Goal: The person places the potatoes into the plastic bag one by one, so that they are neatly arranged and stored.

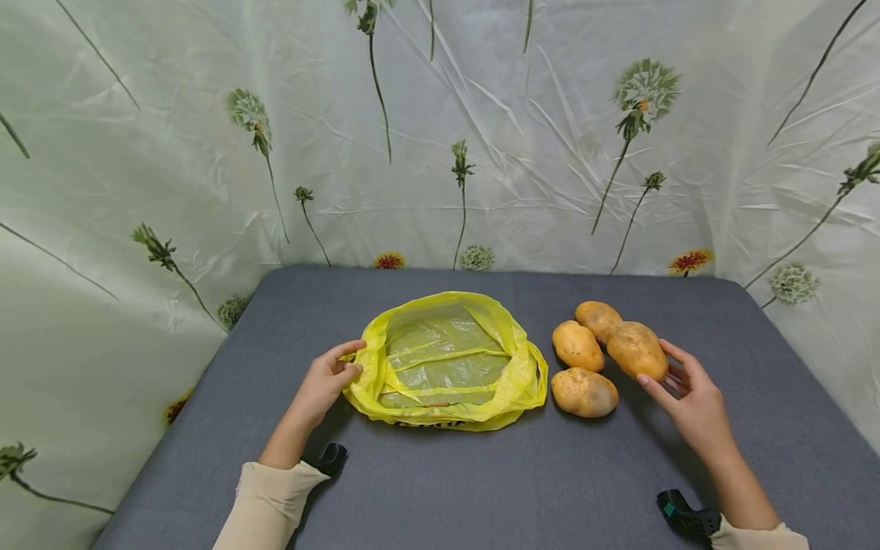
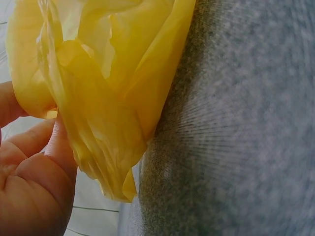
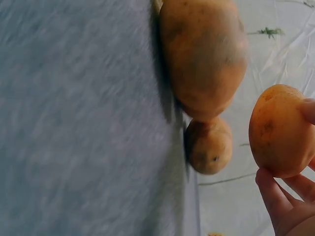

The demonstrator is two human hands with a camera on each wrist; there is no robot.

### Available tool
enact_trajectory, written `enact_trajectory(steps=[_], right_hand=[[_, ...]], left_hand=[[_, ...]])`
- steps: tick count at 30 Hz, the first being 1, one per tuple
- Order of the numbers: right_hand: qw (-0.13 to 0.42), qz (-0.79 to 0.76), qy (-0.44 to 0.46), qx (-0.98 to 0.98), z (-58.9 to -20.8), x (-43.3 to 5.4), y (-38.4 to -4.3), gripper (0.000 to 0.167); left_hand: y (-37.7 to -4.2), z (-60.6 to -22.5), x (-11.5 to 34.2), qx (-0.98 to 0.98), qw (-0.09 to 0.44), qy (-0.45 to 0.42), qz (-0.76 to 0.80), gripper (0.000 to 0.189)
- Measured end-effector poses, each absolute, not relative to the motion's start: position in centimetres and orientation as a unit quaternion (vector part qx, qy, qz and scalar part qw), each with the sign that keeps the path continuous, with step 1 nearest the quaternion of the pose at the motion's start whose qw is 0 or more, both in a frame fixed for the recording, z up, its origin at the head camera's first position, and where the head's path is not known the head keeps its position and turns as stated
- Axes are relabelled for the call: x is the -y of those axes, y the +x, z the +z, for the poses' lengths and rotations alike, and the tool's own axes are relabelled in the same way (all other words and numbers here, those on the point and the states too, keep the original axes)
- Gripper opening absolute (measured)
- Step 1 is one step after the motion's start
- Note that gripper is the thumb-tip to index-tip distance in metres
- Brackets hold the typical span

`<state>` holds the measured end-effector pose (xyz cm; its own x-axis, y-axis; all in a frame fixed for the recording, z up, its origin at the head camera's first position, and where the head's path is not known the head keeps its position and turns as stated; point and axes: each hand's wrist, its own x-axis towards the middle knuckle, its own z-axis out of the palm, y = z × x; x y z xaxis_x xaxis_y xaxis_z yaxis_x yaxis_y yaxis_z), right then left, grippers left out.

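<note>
Cream sleeves come nearest the camera, both cut off by the lower edge of the head view, each with a black wrist device just beside it. The right hand is closed about a large potato, thumb on the near side and fingers on the far side; the right wrist view shows it raised off the table, though the frame edge crops much of that hand. The left hand pinches the left rim of a yellow plastic bag, some fingertips lost behind the film in the left wrist view. The bag lies mouth up, its wrinkled inside in sight (dark lettering on its near side is mostly folded under and unreadable).

Between bag and right hand rest three more potatoes: a front one, a middle one and a back one, the last partly covered by the raised potato in the head view. Everything stands on a grey-blue table, its near edge out of frame, before a floral curtain.
</note>
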<state>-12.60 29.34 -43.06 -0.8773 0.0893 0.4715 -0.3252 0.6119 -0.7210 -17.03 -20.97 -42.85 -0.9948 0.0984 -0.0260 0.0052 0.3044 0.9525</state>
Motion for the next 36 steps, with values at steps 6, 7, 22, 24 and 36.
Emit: enact_trajectory(steps=[6, 7, 22, 24, 36], right_hand=[[0.234, 0.432, 0.1, 0.865, -42.0, -28.1, -12.8, 0.064], [0.234, 0.43, 0.104, 0.866, -41.9, -27.9, -12.9, 0.064], [0.216, 0.453, 0.175, 0.847, -40.5, -23.6, -15.0, 0.065], [0.21, 0.457, 0.182, 0.845, -39.9, -22.6, -15.1, 0.065], [0.152, 0.477, 0.224, 0.836, -37.4, -17.2, -15.7, 0.058]], left_hand=[[-17.0, -42.7, 21.0, -0.804, 0.044, 0.035, 0.592, 0.041], [-17.0, -42.7, 20.9, -0.804, 0.045, 0.035, 0.592, 0.041], [-17.0, -42.8, 21.0, -0.808, 0.046, 0.035, 0.587, 0.041], [-17.1, -42.8, 21.0, -0.808, 0.046, 0.035, 0.586, 0.041], [-15.6, -39.9, 19.9, -0.808, 0.052, 0.037, 0.585, 0.04]])
